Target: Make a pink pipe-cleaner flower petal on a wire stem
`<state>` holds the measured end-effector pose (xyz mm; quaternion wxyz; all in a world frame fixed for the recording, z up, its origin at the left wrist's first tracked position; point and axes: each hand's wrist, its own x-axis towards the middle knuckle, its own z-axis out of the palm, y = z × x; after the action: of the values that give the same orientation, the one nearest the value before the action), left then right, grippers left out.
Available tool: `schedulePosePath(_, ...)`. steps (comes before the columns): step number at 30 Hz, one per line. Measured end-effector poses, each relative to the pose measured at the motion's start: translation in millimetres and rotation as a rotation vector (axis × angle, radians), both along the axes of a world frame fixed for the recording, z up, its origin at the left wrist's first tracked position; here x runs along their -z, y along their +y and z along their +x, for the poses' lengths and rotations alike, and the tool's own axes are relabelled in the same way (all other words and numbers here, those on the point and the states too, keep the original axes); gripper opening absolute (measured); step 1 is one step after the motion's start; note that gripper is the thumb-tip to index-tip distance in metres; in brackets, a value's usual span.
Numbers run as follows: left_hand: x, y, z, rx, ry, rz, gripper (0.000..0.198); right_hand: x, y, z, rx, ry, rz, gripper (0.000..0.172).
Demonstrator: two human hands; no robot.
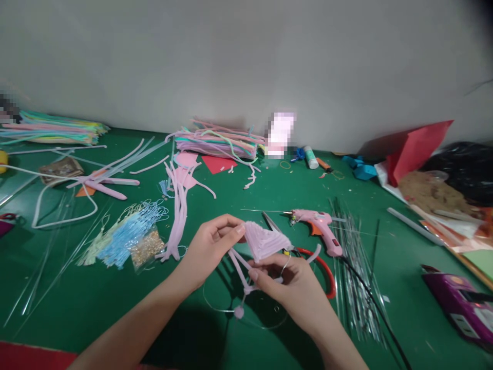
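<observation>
Green table (400, 277) lies beneath all the fingers. Left hand (211, 246): thumb and forefinger pinched on the near corner of the work. Right hand (288, 280): thumb and forefinger closed at its lower point. Loose lilac stems (179, 216) lie left of the left fingers. Pink glue gun (325, 231) lies beyond the right fingers, to their right; red-handled scissors (327, 270) just behind them. Lilac triangle (265, 241) is held between both sets of fingers. Small lilac ball (239, 312) sits below the right fingertips.
</observation>
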<state>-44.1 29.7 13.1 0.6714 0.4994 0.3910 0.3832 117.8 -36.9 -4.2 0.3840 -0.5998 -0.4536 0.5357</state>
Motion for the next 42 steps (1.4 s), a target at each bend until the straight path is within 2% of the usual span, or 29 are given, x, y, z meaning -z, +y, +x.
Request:
schedulePosePath(7, -1.7, 0.2, -0.1, -0.009, 0.082, 0.025, 0.018, -1.6, 1.9, 8.1, -0.114, -0.101, -0.010, 0.016)
schedulePosePath(13, -0.8, 0.8, -2.4, 0.011, 0.179, 0.105, 0.019, -1.9, 4.0, 10.1, -0.015, -0.079, 0.053, 0.017)
schedulePosePath(18, 2.9, 2.2, -3.0, 0.022, 0.202, 0.110, 0.019, 5.4, 6.2, 15.7, -0.006, 0.029, -0.025, 0.025)
schedulePosePath(25, 5.5, 2.8, -1.7, 0.034, 0.230, 0.071, 0.026, 9.5, 9.0, 16.2, 0.005, 0.098, -0.015, 0.029)
schedulePosePath(29, 1.2, 2.3, 0.6, -0.012, 0.173, 0.066, 0.032, 7.1, 7.9, 16.8, 0.036, 0.074, -0.015, 0.031)
schedulePosePath(32, -0.4, 2.8, -0.2, -0.048, 0.204, 0.095, 0.031, 5.6, 7.7, 17.5, 0.061, 0.084, -0.019, 0.031)
schedulePosePath(38, -1.9, 3.1, -2.3, 0.033, 0.271, 0.136, 0.030, 5.8, 8.6, 18.4, 0.043, 0.087, -0.009, 0.029)
schedulePosePath(42, -2.0, 3.5, -1.0, 0.029, 0.270, 0.143, 0.031, 5.4, 7.8, 19.5, 0.008, 0.087, -0.011, 0.027)
